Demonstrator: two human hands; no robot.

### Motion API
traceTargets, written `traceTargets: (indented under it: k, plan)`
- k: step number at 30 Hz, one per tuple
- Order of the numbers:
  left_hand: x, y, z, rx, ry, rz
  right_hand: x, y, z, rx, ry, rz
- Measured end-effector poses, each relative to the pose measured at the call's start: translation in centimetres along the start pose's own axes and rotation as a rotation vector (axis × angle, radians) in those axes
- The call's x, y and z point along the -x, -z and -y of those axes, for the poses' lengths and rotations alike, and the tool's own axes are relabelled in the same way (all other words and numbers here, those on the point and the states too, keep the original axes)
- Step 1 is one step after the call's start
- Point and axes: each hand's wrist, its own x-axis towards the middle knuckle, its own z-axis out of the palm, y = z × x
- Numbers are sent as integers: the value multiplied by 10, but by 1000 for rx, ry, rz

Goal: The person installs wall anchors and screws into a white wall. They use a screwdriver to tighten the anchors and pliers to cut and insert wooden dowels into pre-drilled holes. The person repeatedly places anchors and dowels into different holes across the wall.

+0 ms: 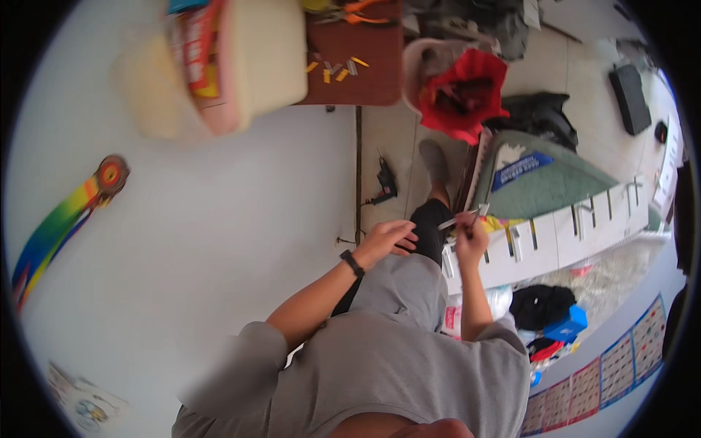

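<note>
I'd bring my loosely open, seemingly empty left hand [388, 241] rightward, steadying the slim pale piece [447, 225] my right hand [472, 231] pinches.

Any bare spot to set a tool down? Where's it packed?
Bare: brown tabletop between the small yellow pieces and the red bag; floor tiles between the power drill and the grey shoe.
Crowded: around the right hand, with its slim metal piece, between the trouser leg and the white slotted panel.
</note>
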Motion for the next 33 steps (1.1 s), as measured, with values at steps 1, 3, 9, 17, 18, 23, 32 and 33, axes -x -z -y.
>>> traceTargets:
  k: [1, 3, 9, 17, 18, 23, 32, 33]
  plan:
    - [3, -2, -7, 46, 20, 82, 0, -7, 37, -81, -24, 111]
    - [11, -6, -18, 131, 59, 269, -3, -22, 81, -102, 123, 285]
    - [43, 47, -10, 191, -149, 58, -50, -59, 155, 33, 134, 441]
    - [139, 83, 2, 551, -403, 80, -232, -124, 247, 558, 752, 251]
    - [147, 80, 2, 557, -430, 83, -252, -137, 247, 615, 777, 290]
    - [185, 64, -12, 552, -574, 62, -313, -182, 242, 714, 905, 388]
    - [228, 64, -26, 541, -735, 74, -325, -179, 251, 535, 1061, 380]
    - [231, 63, -26, 535, -748, 60, -327, -174, 253, 527, 1111, 302]
